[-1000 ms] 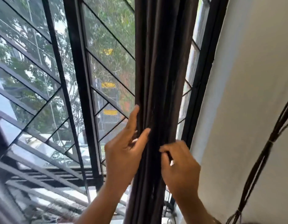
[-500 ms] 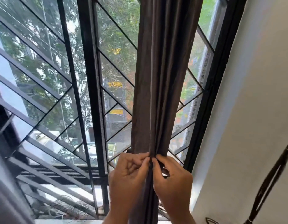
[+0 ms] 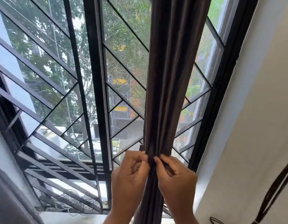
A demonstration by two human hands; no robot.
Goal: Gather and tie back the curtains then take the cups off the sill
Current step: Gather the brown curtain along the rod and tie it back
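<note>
While the curtain point(image 3: 170, 81) hangs gathered into one dark column from 12 o'clock down to 6, I have both hands on it low in the view, so the step in hand is, by my judgement, the gathering and tying. My left hand point(image 3: 130, 178), at about 7 o'clock, pinches the left edge of the bundle with curled fingers. My right hand point(image 3: 175, 180), at about 5 o'clock, grips the right edge, thumb forward against the folds. Both hands touch the cloth and sit just beside each other. Whether either holds a tie I cannot tell; a dark strip shows under my right fingers, but it may be a fold.

Dark cords point(image 3: 275, 191) hang on the wall point(image 3: 253, 110) at 4 o'clock, well apart from the bundle. No cups are in view. The window grille point(image 3: 94, 78) stands behind the curtain.

Next move, as judged: keep the bundle held with one hand and bring a tie round it with the other.
</note>
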